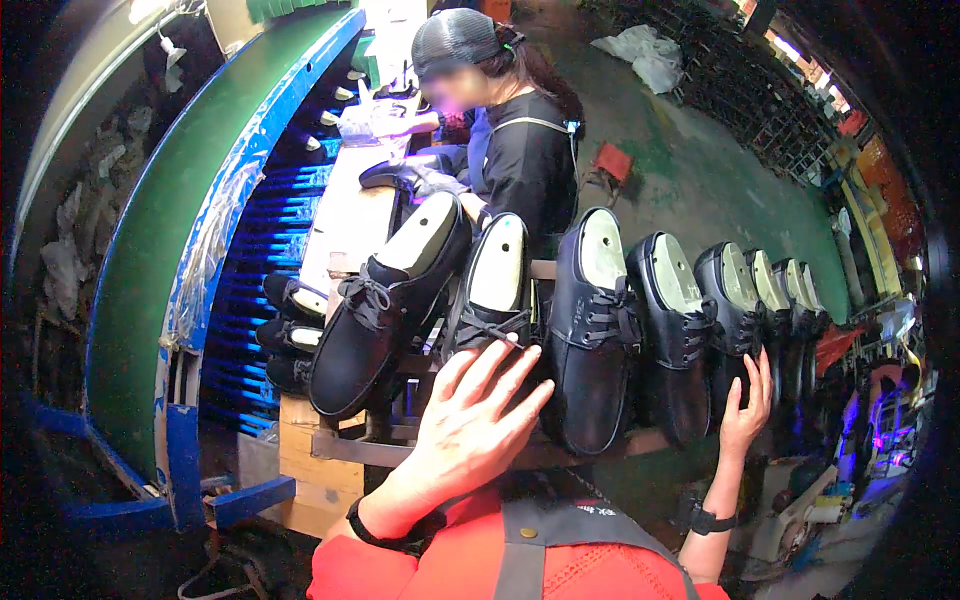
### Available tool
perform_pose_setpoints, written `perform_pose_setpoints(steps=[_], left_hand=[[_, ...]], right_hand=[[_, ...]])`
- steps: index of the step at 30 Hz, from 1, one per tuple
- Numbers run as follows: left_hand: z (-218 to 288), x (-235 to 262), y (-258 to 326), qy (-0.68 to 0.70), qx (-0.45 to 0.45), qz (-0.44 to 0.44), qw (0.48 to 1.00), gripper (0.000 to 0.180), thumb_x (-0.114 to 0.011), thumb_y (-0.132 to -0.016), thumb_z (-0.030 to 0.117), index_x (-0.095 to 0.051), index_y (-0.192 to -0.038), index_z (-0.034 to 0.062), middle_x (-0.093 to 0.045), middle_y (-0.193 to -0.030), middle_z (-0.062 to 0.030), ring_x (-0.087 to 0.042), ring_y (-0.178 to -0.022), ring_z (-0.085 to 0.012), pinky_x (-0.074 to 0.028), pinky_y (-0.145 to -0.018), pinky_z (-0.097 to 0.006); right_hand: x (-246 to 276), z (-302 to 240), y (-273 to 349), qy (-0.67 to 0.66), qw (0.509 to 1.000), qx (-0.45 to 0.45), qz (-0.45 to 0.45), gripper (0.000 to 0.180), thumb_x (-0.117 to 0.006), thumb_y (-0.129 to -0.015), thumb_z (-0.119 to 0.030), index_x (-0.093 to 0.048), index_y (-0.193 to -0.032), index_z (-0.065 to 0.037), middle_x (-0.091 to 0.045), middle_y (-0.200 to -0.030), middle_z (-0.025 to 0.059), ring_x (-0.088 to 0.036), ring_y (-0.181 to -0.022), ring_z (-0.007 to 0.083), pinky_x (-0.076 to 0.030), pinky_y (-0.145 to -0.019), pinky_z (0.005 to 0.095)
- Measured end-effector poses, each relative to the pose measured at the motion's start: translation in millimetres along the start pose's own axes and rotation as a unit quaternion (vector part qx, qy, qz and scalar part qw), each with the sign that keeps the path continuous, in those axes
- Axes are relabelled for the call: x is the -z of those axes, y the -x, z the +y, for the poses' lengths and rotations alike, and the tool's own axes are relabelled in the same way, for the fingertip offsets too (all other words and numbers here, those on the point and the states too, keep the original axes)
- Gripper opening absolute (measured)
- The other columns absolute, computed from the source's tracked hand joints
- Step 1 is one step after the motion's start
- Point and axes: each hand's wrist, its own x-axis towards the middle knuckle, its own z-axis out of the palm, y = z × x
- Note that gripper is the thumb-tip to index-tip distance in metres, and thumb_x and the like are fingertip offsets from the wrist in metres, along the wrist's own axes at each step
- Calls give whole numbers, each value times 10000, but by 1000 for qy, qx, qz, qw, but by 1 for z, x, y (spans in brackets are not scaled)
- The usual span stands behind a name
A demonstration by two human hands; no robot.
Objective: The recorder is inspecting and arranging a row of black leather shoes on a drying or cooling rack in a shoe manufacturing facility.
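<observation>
Several black lace-up shoes, each with a pale shoe last inside, stand in a row before me, toes toward me. My left hand lies over the toe of one black shoe, fingers spread and reaching its laces; most of that toe is hidden. Left of it, another shoe leans tilted. A third shoe stands just right of my left hand. Farther right, my right hand is raised with fingers apart beside the toe of a shoe; whether it touches the leather I cannot tell.
A metal rack bar runs below the row. On the left is a green conveyor belt with a blue frame, beside blue rollers carrying more shoes. Across the row sits a person in black with a shoe. A red stool stands behind.
</observation>
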Motion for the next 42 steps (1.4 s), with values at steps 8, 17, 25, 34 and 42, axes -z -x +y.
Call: perform_pose_setpoints(steps=[8,17,25,34,42], left_hand=[[-2,1,-1,-18,0,-19,1000,425,-822,-831,240,-745,-1249,230,-667,-1409,-50,-491,-1415,-325,-319,-1151,-490],[-3,3,-2,-20,1,-36,999,428,-823,-829,243,-752,-1250,246,-678,-1390,-43,-477,-1415,-341,-303,-1144,-512],[-1,6,-5,8,7,-18,1000,433,-750,-795,127,-751,-1226,166,-679,-1377,-74,-518,-1402,-307,-326,-1151,-457],[-1,5,-4,6,6,-8,1000,421,-744,-800,135,-753,-1220,164,-680,-1379,-74,-516,-1408,-297,-336,-1152,-459],[-1,5,-4,3,6,-10,1000,409,-753,-804,154,-754,-1213,168,-679,-1374,-70,-509,-1411,-302,-325,-1161,-464]], right_hand=[[-1,-4,2,35,999,-15,-3,381,-615,-989,-41,-668,-1367,-41,-542,-1566,172,-538,-1410,369,-413,-1168,475],[0,-3,3,27,999,-17,-10,375,-607,-995,-56,-664,-1363,-18,-546,-1558,179,-543,-1399,377,-421,-1160,481],[0,-2,2,17,1000,-12,-8,362,-602,-997,-49,-666,-1352,-13,-545,-1556,189,-543,-1397,381,-420,-1160,484],[1,-5,1,13,1000,-15,-10,373,-604,-993,-42,-662,-1361,-22,-550,-1550,194,-547,-1387,396,-406,-1165,491],[2,-6,1,17,1000,-15,-11,378,-611,-988,-54,-665,-1361,-31,-546,-1556,188,-541,-1397,388,-403,-1169,485]])
